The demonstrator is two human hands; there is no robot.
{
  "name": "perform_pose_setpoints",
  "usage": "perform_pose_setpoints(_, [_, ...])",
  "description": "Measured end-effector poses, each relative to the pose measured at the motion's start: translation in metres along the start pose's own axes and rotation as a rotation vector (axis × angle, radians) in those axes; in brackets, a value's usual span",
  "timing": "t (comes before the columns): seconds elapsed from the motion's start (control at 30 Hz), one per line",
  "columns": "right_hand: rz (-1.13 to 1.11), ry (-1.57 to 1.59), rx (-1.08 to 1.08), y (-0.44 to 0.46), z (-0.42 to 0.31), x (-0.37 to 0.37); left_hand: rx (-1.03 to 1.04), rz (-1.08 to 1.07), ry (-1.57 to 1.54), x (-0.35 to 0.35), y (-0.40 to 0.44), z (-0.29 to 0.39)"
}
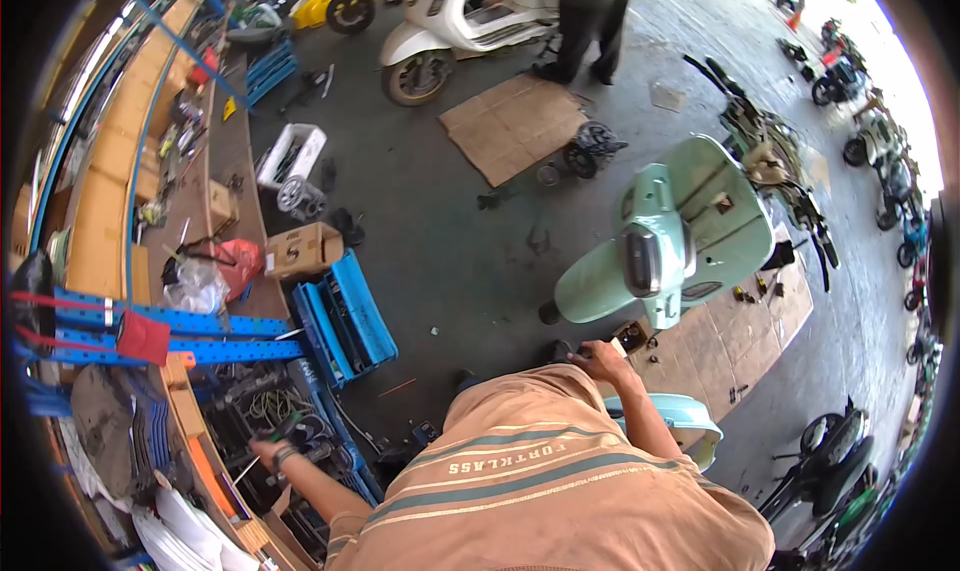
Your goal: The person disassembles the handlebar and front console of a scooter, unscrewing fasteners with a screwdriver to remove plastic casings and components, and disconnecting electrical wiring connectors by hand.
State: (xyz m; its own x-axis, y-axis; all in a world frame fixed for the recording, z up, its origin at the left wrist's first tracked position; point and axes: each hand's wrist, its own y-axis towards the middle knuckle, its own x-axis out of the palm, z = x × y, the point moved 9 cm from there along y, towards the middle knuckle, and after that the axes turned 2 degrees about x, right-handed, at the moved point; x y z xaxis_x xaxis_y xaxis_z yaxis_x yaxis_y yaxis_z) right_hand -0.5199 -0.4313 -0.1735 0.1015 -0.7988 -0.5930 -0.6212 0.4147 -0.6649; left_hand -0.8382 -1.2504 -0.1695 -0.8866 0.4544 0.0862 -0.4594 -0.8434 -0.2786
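Note:
My left hand (268,450), a band on its wrist, reaches over a blue-sided tray of tools and cables (270,408). A dark green, handle-like thing (284,428) is at its fingertips; the fingers are too small to tell whether they grip it. In front of my body, my right hand (603,360) has its fingers curled around a small dark thing that I cannot make out. Beside that hand stands a small open box (630,336). The pale green scooter front panel (715,226), with fender and headlight, stands just beyond it on flattened cardboard (690,366).
An open blue toolbox (345,316) lies at left beside a cardboard box (302,250) and shelving (205,321). Ahead, a person (590,21) stands by a white scooter (470,21) near a cardboard sheet (513,123). A light green body panel (680,426) lies to my right. Motorcycles (830,461) stand at right.

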Motion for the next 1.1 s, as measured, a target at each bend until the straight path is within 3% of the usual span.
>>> perform_pose_setpoints(0.07, [0.031, 0.029, -0.033, 0.011, 0.036, -0.023, -0.060, -0.324, 0.234, 0.087, -0.125, -0.068])
perform_pose_setpoints(0.1, [0.126, 0.031, -0.094, 0.016, 0.053, -0.036, -0.210, -0.482, 0.093, 0.128, -0.175, -0.122])
perform_pose_setpoints(0.17, [0.230, 0.033, -0.145, 0.017, 0.081, -0.064, -0.486, -0.647, 0.129, 0.189, -0.299, -0.205])
perform_pose_setpoints(0.23, [0.247, 0.228, -0.102, 0.006, 0.094, -0.097, -0.617, -0.967, 0.185, 0.238, -0.480, -0.232])
perform_pose_setpoints(0.33, [0.270, 0.496, -0.075, -0.027, 0.085, -0.135, -0.712, -1.282, 0.466, 0.246, -0.717, -0.226])
perform_pose_setpoints(0.47, [0.280, 0.867, -0.160, -0.027, 0.090, -0.130, -0.679, -1.747, 0.578, 0.221, -0.896, -0.219])
perform_pose_setpoints(0.6, [0.301, 1.193, -0.115, -0.034, 0.099, -0.130, -0.750, -2.097, 0.624, 0.200, -0.963, -0.236])
perform_pose_setpoints(0.67, [0.371, 1.129, -0.134, -0.038, 0.105, -0.134, -0.761, -2.246, 0.652, 0.203, -0.979, -0.236])
perform_pose_setpoints(0.7, [0.426, 1.055, -0.159, -0.039, 0.106, -0.137, -0.761, -2.258, 0.669, 0.210, -0.983, -0.237])
perform_pose_setpoints(0.77, [0.306, 1.249, -0.030, -0.031, 0.111, -0.124, -0.776, -2.320, 0.654, 0.232, -0.996, -0.235])
perform_pose_setpoints(0.83, [0.345, 1.279, 0.097, -0.034, 0.105, -0.134, -0.815, -2.386, 0.635, 0.261, -1.006, -0.233])
perform_pose_setpoints(1.1, [0.480, 1.116, 0.338, -0.017, 0.069, -0.133, -0.684, -2.544, 0.762, 0.363, -1.020, -0.243])
